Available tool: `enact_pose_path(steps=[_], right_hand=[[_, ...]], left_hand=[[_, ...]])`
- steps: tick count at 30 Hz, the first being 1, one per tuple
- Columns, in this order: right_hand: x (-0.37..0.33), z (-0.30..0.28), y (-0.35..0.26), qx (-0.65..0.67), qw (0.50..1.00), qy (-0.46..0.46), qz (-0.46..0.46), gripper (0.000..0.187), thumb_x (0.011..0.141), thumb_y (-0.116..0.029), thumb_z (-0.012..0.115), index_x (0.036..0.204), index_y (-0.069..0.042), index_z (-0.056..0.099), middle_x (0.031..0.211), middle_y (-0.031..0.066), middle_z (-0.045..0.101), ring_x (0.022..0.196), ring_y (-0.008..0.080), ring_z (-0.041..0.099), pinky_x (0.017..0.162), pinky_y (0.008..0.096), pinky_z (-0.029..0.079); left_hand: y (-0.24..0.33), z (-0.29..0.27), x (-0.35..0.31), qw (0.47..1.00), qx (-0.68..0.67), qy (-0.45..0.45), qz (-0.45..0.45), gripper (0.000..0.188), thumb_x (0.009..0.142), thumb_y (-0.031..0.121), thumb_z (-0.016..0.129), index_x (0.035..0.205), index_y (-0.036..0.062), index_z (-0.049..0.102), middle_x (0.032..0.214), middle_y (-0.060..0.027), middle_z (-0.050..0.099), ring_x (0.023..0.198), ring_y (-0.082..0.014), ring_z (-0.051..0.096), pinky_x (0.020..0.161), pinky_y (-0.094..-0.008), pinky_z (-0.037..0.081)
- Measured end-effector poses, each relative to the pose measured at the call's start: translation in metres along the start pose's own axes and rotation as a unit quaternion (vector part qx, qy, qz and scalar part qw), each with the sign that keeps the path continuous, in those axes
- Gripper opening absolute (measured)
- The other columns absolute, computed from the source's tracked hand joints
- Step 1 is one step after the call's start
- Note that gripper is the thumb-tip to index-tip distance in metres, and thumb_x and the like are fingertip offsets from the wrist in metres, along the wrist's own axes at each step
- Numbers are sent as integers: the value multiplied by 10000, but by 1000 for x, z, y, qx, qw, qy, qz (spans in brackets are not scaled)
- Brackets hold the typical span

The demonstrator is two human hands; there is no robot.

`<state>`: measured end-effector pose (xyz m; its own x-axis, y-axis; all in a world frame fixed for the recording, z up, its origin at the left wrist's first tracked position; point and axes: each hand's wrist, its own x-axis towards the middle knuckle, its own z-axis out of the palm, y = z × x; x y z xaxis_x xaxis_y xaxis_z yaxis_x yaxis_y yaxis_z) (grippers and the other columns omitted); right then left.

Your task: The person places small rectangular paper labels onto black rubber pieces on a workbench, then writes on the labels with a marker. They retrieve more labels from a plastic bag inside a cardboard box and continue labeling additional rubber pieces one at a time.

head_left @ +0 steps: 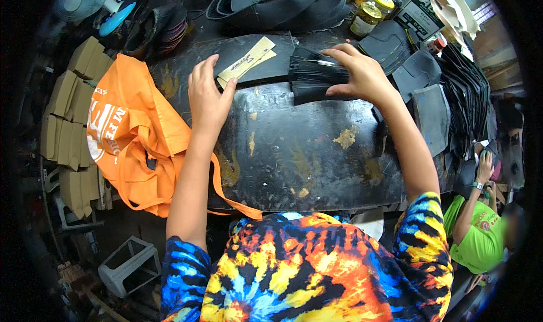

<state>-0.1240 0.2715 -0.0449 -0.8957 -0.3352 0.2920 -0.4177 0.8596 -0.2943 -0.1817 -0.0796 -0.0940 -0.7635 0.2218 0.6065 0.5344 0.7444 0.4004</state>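
The right hand (362,73) grips a stack of black pieces (317,81) near the far edge of the black table (305,152), fingers curled over its top. The left hand (208,93) lies open and flat on the table, fingertips touching tan strips (247,62) on a black sheet (249,59). An orange bag (133,132) hangs over the table's left edge. Jars (370,8) stand at the far right corner.

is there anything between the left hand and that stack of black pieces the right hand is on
Nothing visible. The left hand rests flat on the black worktable, beside the pale tan paper strips. Only bare tabletop separates it from the stack of thin black cut pieces, which the right hand grips.
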Motion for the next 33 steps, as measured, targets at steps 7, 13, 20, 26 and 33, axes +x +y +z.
enact_pose_path(steps=[7,13,20,26,33], right_hand=[[-77,-7,-37,140,963,86,211,359,871,-109,799,1205,-21,701,1047,132,680,952,322,701,839,365,545],[-114,5,-49,188,946,94,246,342,857,-35,795,1177,20,690,970,122,647,881,234,669,765,330,511],[-102,21,-38,153,956,122,217,314,871,-15,783,1166,41,692,1014,132,669,903,245,681,803,318,528],[-89,22,-37,116,962,155,191,328,889,-26,775,1204,19,699,1110,153,681,1004,285,711,878,352,553],[-90,23,-35,105,958,163,210,340,885,-26,775,1219,-8,707,1184,149,689,1069,302,709,925,364,551]], left_hand=[[-20,-8,19,980,0,-182,-74,422,827,205,841,1208,63,727,1199,-104,678,1133,-317,625,971,-458,492],[-9,-24,11,996,27,-81,25,387,849,161,820,1209,58,725,1173,-113,670,1117,-321,623,972,-443,476],[3,-68,-2,995,5,-90,41,417,825,115,829,1222,53,720,1180,-115,662,1115,-319,617,974,-439,473],[9,-83,-6,995,17,-79,59,408,837,59,814,1233,39,716,1188,-129,661,1098,-320,633,966,-417,505],[13,-83,-8,995,13,-78,63,417,842,45,806,1249,42,715,1207,-125,658,1106,-315,634,967,-414,504]])
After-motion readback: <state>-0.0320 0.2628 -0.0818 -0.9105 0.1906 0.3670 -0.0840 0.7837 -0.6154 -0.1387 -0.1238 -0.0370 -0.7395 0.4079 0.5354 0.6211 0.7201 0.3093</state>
